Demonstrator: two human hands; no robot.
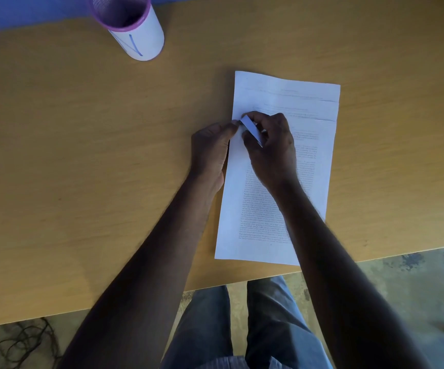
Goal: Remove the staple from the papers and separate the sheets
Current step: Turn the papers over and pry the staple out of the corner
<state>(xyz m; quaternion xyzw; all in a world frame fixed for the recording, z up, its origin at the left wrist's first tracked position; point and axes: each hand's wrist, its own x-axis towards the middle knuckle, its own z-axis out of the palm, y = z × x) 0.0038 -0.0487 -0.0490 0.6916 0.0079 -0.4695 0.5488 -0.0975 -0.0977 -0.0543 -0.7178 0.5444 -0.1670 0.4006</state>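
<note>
A stack of printed white papers (284,98) lies lengthwise on the wooden table (82,155), right of centre. My left hand (210,150) rests beside the stack's left edge, its fingertips pinched on that edge about a third of the way down. My right hand (274,147) lies on top of the sheets and grips a small pale flat object (250,127) between thumb and fingers. The object's tip meets the left hand's fingertips at the paper edge. I cannot make out the staple; the fingers cover that spot.
A white cylindrical holder with a purple mesh rim (135,30) stands at the back left of the table. The table's near edge runs diagonally just below the papers, with my legs and the floor beyond it. Tangled cable (26,342) lies on the floor at lower left.
</note>
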